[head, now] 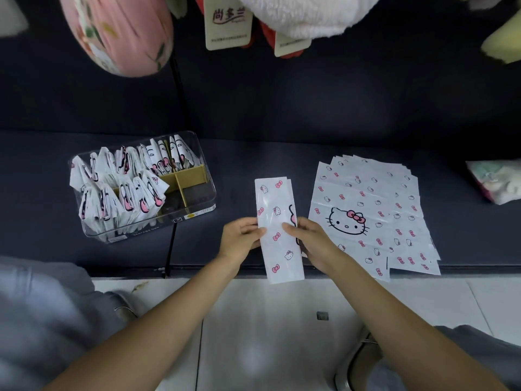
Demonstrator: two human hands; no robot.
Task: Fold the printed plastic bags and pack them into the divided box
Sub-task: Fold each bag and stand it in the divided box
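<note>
I hold a folded plastic bag (279,230), a long narrow white strip printed with pink bows and small cat faces, near the front edge of the dark counter (253,165). Its near end hangs past that edge over the pale tiled floor (267,320). My left hand (242,235) pinches the strip's left edge about halfway along, thumb on top. My right hand (307,235) grips the right edge at the same height, fingertips curled over the printed side.

Just to the right lies a fanned stack of flat bags (372,215) with the same print, the top one showing a large cat face with a pink bow. The stack's near corners reach the counter edge.

To the left, well apart from my hands, sits the clear divided box (197,204) with tan dividers. Its left and far compartments are packed with folded bags (121,187) standing on end; the near right compartments look unfilled.

Farther back hang a pink patterned cushion (118,32), a white plush toy (304,15) and paper tags (228,24). A pale bundle (496,179) lies at the far right edge.
</note>
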